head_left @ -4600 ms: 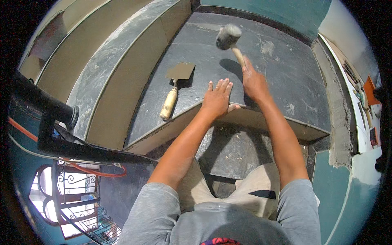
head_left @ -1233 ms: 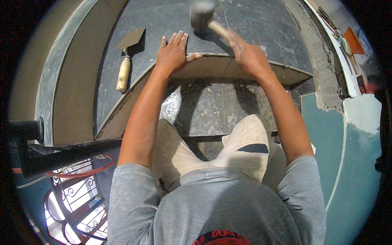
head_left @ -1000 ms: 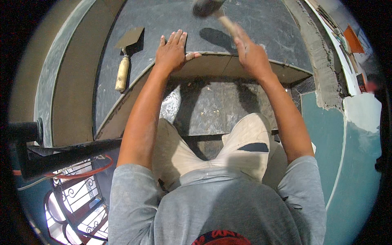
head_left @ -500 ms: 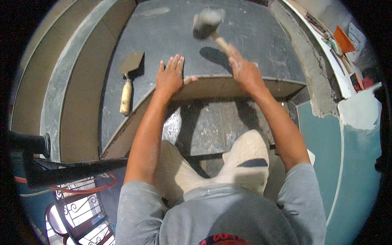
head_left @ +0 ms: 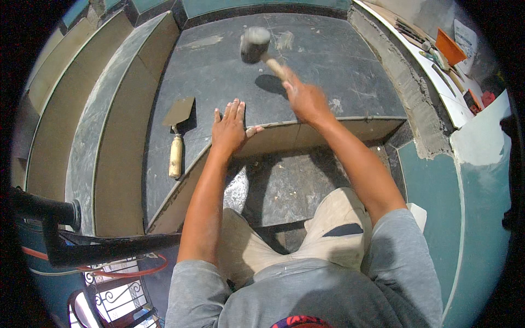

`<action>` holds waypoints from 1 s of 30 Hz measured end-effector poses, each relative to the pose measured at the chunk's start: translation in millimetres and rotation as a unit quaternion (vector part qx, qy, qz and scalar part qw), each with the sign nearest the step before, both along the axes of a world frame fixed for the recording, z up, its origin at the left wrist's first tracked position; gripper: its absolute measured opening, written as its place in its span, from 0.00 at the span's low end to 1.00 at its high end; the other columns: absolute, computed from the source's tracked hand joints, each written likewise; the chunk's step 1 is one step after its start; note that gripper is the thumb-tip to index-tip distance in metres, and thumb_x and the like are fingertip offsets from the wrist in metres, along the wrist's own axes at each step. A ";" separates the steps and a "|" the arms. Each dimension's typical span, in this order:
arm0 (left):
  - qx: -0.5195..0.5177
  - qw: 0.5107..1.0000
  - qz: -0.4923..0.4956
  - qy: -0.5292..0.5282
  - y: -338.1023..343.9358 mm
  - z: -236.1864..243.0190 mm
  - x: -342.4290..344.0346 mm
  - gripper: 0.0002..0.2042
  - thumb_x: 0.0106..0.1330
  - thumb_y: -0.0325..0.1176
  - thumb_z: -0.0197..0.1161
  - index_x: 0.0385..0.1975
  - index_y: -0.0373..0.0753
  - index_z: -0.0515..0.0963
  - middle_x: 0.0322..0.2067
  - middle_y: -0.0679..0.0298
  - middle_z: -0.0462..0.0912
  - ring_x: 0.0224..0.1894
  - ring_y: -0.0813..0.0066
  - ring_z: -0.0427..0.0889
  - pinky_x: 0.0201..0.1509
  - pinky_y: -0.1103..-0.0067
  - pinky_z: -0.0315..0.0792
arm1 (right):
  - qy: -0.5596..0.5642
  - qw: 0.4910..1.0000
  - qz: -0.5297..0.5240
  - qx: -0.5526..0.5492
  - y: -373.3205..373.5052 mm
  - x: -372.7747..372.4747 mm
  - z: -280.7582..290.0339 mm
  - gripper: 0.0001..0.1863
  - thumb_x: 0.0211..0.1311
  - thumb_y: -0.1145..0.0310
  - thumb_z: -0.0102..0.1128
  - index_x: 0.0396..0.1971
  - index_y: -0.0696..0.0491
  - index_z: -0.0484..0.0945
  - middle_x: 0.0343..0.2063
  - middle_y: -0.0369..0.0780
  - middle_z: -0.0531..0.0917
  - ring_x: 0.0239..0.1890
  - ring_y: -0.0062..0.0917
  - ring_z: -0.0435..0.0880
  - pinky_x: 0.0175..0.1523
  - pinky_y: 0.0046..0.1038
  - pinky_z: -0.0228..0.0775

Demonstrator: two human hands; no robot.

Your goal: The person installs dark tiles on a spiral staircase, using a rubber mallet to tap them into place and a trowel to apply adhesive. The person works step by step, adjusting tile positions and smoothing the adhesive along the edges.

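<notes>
My right hand [head_left: 309,101] is closed round the pale wooden handle of a rubber mallet [head_left: 256,46]. The mallet's dark head with its whitish top hangs over the dark tiled landing [head_left: 219,76], its shadow lying apart below it. My left hand [head_left: 228,129] rests with spread fingers on the landing's near edge, the thumb lying along the rim of the brownish riser tile [head_left: 333,129]. Left of that hand a trowel [head_left: 176,139] with a worn wooden handle lies flat on the landing.
Tiled steps [head_left: 117,131] rise at the left, above a black metal rail [head_left: 109,246]. On the right, a white ledge [head_left: 454,104] carries hand tools and an orange piece [head_left: 449,48] beside a rough mortar strip [head_left: 410,82]. A lower step [head_left: 279,188] lies before my knees.
The mallet and my right hand have shifted left across the landing. My left hand stays on the edge. The whole view has tilted, showing more of the far wall.
</notes>
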State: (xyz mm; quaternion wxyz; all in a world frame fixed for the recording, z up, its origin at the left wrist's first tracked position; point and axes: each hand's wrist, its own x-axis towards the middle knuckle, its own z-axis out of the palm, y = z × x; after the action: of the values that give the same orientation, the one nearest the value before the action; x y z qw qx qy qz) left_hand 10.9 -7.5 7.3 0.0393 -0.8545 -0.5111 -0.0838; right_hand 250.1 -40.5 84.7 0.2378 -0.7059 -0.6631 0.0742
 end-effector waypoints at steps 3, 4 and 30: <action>-0.007 1.000 -0.005 0.009 -1.0 -0.5 -1.0 0.51 0.63 0.75 0.50 0.76 0.38 0.58 0.77 0.56 0.57 0.79 0.60 0.53 0.81 0.55 0.44 | -0.029 0.999 -0.014 -0.043 9.7 -0.8 1.7 0.28 0.78 0.50 0.44 0.74 0.36 0.61 0.40 0.56 0.86 0.44 0.58 0.84 0.50 0.54 0.74; -0.009 1.000 -0.006 0.010 -0.9 -0.6 -1.1 0.51 0.63 0.75 0.50 0.76 0.38 0.58 0.77 0.56 0.57 0.79 0.60 0.53 0.81 0.54 0.44 | -0.007 1.000 -0.013 0.000 11.4 -0.3 1.4 0.28 0.78 0.50 0.44 0.74 0.36 0.61 0.41 0.56 0.86 0.44 0.58 0.84 0.50 0.53 0.74; -0.023 0.996 -0.036 -0.079 213.4 -13.7 125.1 0.41 0.75 0.67 0.37 0.76 0.39 0.57 0.78 0.53 0.53 0.80 0.54 0.50 0.81 0.57 0.45 | 0.602 0.783 -0.132 0.086 -244.1 54.8 -68.5 0.45 0.70 0.39 0.55 0.72 0.59 0.57 0.17 0.29 0.65 0.13 0.11 0.62 0.16 0.18 0.54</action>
State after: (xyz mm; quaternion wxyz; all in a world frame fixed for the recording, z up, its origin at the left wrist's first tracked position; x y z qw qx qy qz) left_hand 136.0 205.9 -6.4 -0.0236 -0.8636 -0.4836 -0.1406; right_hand 304.9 -284.6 16.2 0.6556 -0.5752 -0.2896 0.3943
